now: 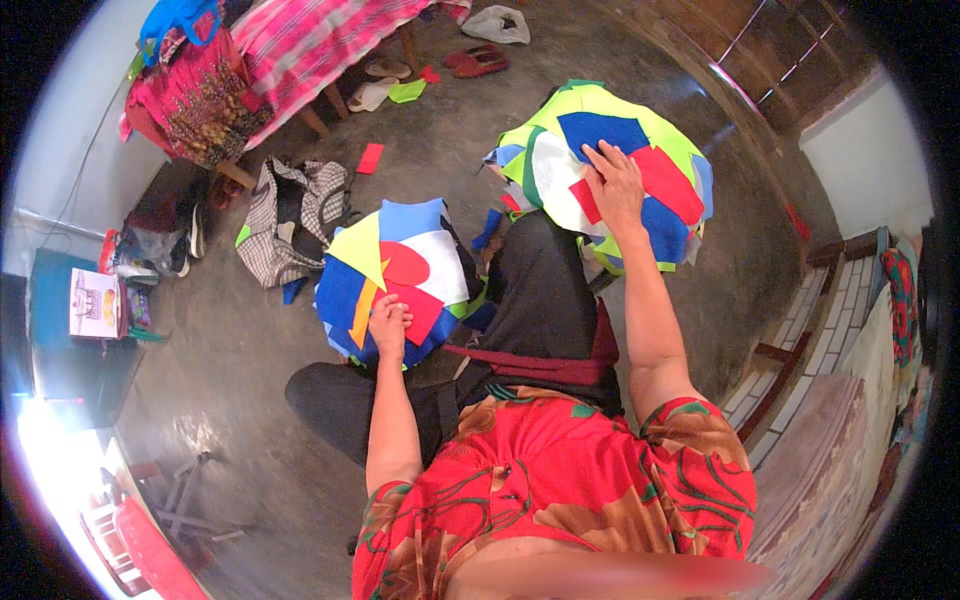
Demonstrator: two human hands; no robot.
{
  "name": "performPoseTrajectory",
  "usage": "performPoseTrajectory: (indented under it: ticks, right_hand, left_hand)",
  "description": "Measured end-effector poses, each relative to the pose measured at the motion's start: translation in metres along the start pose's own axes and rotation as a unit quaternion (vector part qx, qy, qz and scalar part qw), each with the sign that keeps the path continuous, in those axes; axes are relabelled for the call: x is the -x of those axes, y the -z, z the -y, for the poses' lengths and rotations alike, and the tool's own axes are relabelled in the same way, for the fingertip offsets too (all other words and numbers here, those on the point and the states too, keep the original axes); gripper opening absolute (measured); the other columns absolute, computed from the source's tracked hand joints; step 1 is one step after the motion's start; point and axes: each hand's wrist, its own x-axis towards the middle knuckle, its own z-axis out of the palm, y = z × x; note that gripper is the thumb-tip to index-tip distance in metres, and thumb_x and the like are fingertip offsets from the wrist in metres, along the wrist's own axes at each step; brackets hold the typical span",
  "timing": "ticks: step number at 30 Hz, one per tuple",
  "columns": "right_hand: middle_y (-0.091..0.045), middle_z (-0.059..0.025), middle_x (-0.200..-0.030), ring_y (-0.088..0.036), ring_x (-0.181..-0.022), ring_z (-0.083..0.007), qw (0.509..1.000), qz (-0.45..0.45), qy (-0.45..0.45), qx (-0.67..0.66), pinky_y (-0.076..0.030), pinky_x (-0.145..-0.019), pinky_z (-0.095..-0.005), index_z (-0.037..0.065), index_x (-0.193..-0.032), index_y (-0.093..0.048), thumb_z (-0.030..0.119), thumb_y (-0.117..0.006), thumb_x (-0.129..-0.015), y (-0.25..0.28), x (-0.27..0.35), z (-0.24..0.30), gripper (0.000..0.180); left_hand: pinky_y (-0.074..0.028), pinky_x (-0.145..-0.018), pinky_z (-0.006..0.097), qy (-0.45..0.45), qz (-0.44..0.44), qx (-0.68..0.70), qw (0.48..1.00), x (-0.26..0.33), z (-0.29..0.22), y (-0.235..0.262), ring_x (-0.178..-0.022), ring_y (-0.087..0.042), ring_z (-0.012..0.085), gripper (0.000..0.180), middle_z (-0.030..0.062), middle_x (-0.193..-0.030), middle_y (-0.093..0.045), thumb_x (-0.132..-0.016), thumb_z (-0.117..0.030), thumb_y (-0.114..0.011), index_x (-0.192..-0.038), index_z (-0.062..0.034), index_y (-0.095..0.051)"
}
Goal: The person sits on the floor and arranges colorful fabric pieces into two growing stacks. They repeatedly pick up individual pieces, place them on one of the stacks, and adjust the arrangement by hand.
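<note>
My left hand (390, 325) rests, fingers slightly bent and apart, on a round heap of flat cloth-like pieces in front of my left knee. Beside its fingers lie a red piece (418, 312), an orange strip (364, 318) and a yellow triangle (358, 247). White and light-blue pieces (411, 217) show on the same heap. My right hand (613, 185) stretches out over a larger heap farther right. Its fingertips touch a dark-blue piece (606, 132); a red piece (668, 186), a white piece (555, 172) and lime-yellow pieces (645, 115) surround it.
A checked cloth bag (275, 225) lies left of the small heap. Scraps, including a red rectangle (370, 158), and shoes (476, 61) are on the floor. A pink cloth-covered bench (310, 50) stands at the back left, a red chair (155, 550) at the lower left.
</note>
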Motion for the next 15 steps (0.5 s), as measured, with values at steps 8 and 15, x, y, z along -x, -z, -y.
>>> performPoseTrajectory:
  ticks: [8,15]
  right_hand:
    - [-0.058,-0.0099,-0.115,-0.051,-0.11,-0.0284,0.998,-0.01,-0.044,-0.043,-0.036,-0.095,-0.0405,0.011,-0.108,-0.061,0.03,-0.052,-0.087,-0.006,-0.003,-0.009,0.031]
    - [-0.062,-0.0151,-0.103,-0.058,-0.099,-0.0272,0.95,-0.036,-0.215,-0.223,-0.043,-0.087,-0.0334,0.004,-0.105,-0.062,0.036,-0.054,-0.086,-0.015,0.0,-0.027,0.038]
  left_hand:
    - [-0.045,-0.047,0.02,-0.005,-0.007,-0.013,1.0,0.002,-0.002,-0.001,-0.056,-0.057,0.0106,0.019,0.0062,-0.076,-0.059,-0.084,-0.002,-0.051,-0.103,0.0,-0.05]
    - [-0.047,-0.049,0.021,0.0,0.004,-0.013,1.0,0.0,-0.001,-0.002,-0.057,-0.057,0.0119,0.022,0.0078,-0.078,-0.059,-0.084,-0.003,-0.049,-0.106,0.001,-0.049]
